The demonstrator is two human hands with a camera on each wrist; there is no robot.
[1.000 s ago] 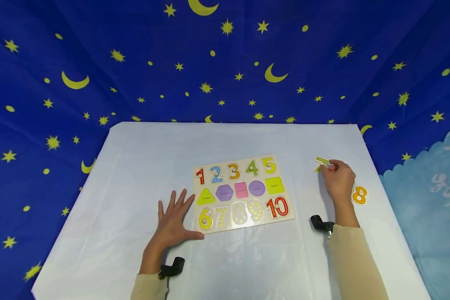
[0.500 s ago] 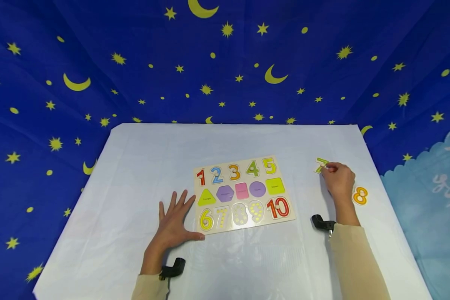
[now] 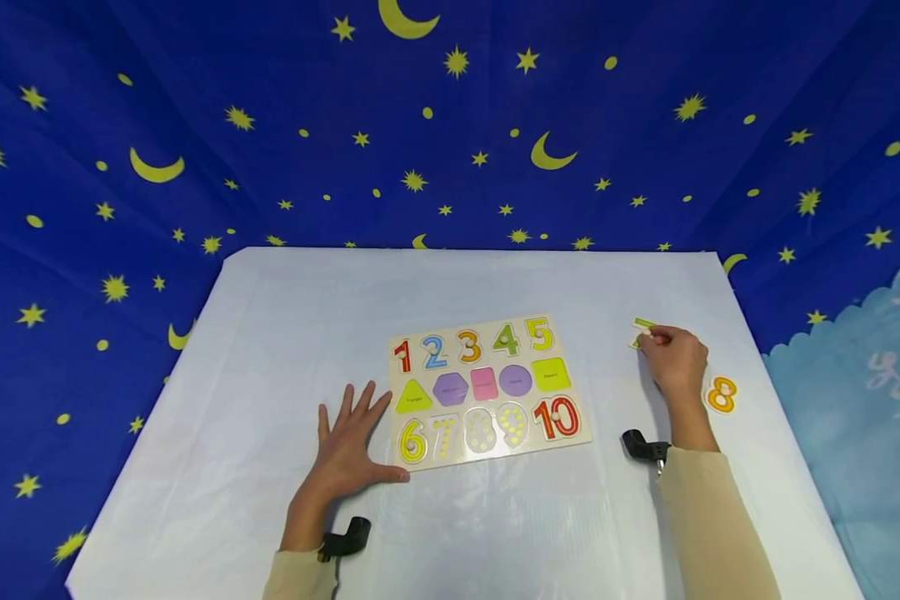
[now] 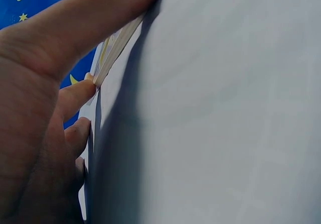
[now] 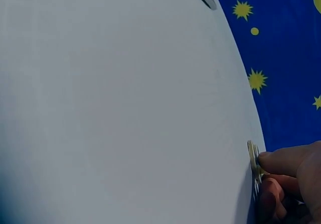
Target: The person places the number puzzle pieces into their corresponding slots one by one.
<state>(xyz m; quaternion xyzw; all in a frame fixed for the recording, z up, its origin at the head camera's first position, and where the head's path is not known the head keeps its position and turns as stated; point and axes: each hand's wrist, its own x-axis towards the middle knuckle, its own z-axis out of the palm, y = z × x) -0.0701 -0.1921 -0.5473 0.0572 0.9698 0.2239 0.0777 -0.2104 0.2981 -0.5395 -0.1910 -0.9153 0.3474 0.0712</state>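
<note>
My right hand (image 3: 677,360) pinches the green number 7 puzzle piece (image 3: 644,322) with thumb and fingers, right of the board. Fingertips cover much of the piece in the head view; in the right wrist view the number piece (image 5: 252,156) shows edge-on beside the thumb. My left hand (image 3: 348,450) lies spread at the left edge of the wooden number board (image 3: 457,457), thumb at its lower left corner. In the left wrist view an index fingertip meets the board's edge (image 4: 118,50). The orange number 8 piece (image 3: 722,395) lies right of my right wrist.
Knobbed pieces 1 to 6 and the red 10 (image 3: 556,417) sit in the board; the outlines for 7, 8 and 9 (image 3: 512,425) show yellow dots. A white table (image 3: 285,325) bears everything, with a blue star-patterned cloth (image 3: 307,83) behind.
My right fingers have shifted slightly left over the number 7 piece, covering more of it. The left hand and the board keep their places.
</note>
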